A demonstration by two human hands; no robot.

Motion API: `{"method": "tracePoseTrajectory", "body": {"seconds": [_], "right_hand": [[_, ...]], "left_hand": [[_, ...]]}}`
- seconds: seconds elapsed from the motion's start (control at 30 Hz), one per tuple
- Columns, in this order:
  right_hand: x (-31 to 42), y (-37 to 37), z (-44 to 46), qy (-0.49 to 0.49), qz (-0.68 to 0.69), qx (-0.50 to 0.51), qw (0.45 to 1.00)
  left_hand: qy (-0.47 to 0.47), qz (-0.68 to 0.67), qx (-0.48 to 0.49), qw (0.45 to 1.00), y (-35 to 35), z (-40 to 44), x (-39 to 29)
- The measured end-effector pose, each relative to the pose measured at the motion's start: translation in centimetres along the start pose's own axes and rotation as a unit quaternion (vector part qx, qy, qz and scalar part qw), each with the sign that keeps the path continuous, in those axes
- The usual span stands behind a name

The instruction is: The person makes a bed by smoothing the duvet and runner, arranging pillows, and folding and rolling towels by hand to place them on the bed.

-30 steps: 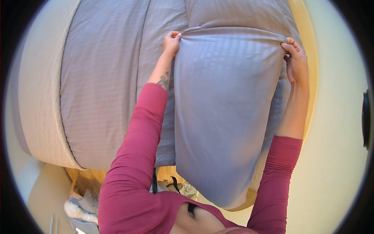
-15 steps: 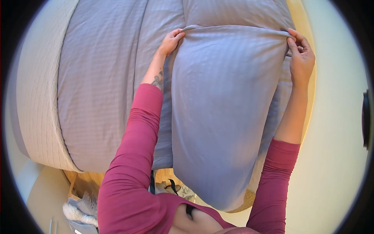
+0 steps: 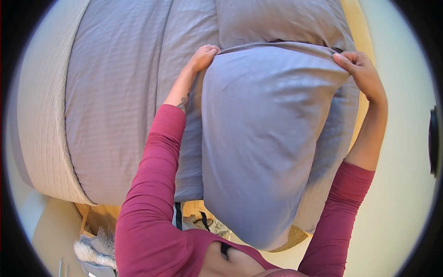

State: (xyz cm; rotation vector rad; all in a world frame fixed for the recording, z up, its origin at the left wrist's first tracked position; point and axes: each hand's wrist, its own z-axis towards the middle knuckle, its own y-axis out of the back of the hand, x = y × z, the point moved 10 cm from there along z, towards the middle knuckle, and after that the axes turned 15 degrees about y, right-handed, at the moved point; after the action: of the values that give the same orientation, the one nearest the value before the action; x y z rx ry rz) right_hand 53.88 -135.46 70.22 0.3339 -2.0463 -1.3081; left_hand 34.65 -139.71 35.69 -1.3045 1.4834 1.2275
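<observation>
A pillow in a smooth grey pillowcase lies at the right end of the bed, its near end hanging over the bed's side. My left hand grips its far left corner, fingers closed on the fabric and the tips partly hidden. At the far right corner, my right hand pinches the pillowcase between thumb and fingers. The far edge stretches between both hands, with small dark gaps behind it. Just beyond that edge rests another grey pillow.
A grey striped duvet covers the bed, with a cream knitted blanket across its left end. A pale wall borders the right side. Below are a woven basket-like item and a fluffy item on the floor.
Both hands have come down towards me with the pillow's far edge, and the right hand has also shifted right. The pillowcase has more creases near the right corner, and more of the pillow beyond shows.
</observation>
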Motion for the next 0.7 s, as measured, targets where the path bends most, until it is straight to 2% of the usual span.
{"method": "tracePoseTrajectory", "body": {"seconds": [0.03, 0.1, 0.13, 0.2, 0.33, 0.4, 0.47, 0.53, 0.57, 0.63, 0.7], "right_hand": [[-0.6, 0.2, -0.2, -0.017, 0.036, 0.007, 0.999], [-0.6, 0.7, 0.9, -0.025, 0.044, -0.017, 0.999], [-0.4, 1.8, 2.0, 0.007, 0.001, -0.086, 0.996], [-0.8, 2.9, 3.2, 0.066, -0.037, -0.211, 0.975], [-0.5, 2.7, 3.2, 0.086, -0.043, -0.264, 0.960], [0.2, 2.5, 2.8, 0.099, -0.032, -0.268, 0.958], [0.0, 2.7, 2.9, 0.106, -0.033, -0.278, 0.954], [-0.2, 2.8, 3.2, 0.115, -0.033, -0.290, 0.950], [-0.2, 2.9, 3.3, 0.112, -0.040, -0.305, 0.945], [-0.2, 2.9, 3.5, 0.111, -0.047, -0.321, 0.939], [0.9, 3.0, 3.5, 0.152, -0.097, -0.339, 0.923]], "left_hand": [[0.000, 0.000, -0.001, 1.000, 0.0, 0.5, -0.4], [-0.010, 0.056, -0.072, 0.996, 0.4, 1.3, -2.5], [-0.009, 0.054, -0.070, 0.996, 0.1, 1.9, -2.5], [0.029, 0.037, -0.145, 0.988, 1.4, 2.8, -1.8], [0.022, 0.029, -0.184, 0.982, 2.0, 2.1, -1.3], [0.071, -0.036, -0.331, 0.940, 4.8, -1.1, -1.5], [-0.006, -0.149, -0.306, 0.940, 5.0, -4.1, -7.1], [-0.067, -0.146, -0.160, 0.974, 2.0, -7.2, -14.5], [-0.155, -0.110, -0.126, 0.974, 1.0, -9.3, -18.5], [-0.180, -0.117, -0.112, 0.970, -0.4, -10.0, -20.6], [-0.209, -0.019, -0.162, 0.964, -1.0, -11.0, -22.3]]}}
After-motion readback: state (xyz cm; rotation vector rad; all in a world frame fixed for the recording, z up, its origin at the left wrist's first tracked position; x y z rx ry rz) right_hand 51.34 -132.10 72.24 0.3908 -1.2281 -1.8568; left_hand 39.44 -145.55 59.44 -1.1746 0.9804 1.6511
